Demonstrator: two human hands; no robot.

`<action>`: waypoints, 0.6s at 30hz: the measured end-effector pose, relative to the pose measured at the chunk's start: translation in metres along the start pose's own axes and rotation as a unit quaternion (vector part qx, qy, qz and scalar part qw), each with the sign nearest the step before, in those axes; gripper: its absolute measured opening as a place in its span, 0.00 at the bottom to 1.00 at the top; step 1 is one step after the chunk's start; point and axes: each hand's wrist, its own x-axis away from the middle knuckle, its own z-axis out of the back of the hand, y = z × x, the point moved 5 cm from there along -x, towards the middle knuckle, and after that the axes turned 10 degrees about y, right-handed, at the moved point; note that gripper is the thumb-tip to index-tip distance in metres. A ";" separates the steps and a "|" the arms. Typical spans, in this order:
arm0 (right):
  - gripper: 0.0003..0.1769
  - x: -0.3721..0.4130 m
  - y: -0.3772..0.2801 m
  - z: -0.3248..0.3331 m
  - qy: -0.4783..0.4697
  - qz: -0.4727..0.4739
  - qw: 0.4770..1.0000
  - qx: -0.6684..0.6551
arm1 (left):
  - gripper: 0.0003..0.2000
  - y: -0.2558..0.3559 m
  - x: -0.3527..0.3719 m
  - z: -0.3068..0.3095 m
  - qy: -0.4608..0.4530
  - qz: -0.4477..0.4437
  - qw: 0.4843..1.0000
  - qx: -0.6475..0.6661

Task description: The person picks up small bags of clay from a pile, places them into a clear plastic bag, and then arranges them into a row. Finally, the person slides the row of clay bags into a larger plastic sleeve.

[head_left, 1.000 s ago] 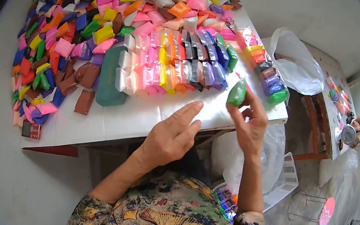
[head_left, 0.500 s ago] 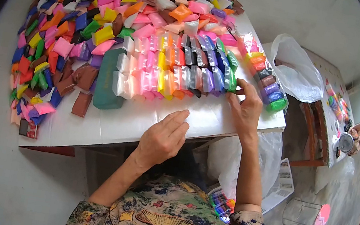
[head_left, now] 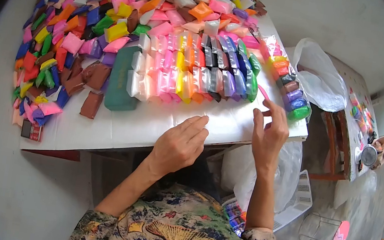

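1. Right hand (head_left: 268, 135): fingers loosely apart, holding nothing, tips near the green packet (head_left: 252, 82) but not touching it.
2. Left hand (head_left: 180, 143): flat on the desk (head_left: 151, 123), fingers together, empty.
3. Green packet closes the right end of the sorted row (head_left: 189, 76).
4. Risk: a careless brush could topple the row's end; the edge stack (head_left: 291, 88) could slide off.

Hands two: left hand (head_left: 179, 143), right hand (head_left: 267, 132). Green case (head_left: 120, 77) one. Packets (head_left: 115, 31) too many to count.
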 end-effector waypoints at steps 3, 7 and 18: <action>0.13 0.028 -0.019 0.019 0.012 -0.014 1.000 -0.026 | 0.13 0.000 0.001 -0.001 -0.004 0.000 1.000 0.006; 0.11 0.072 -0.011 0.032 0.016 0.007 0.999 -0.044 | 0.13 0.001 -0.001 -0.002 -0.007 -0.009 1.000 0.008; 0.09 0.165 0.072 0.050 -0.066 -0.113 0.990 0.051 | 0.13 -0.001 0.006 -0.003 0.016 -0.033 0.999 -0.003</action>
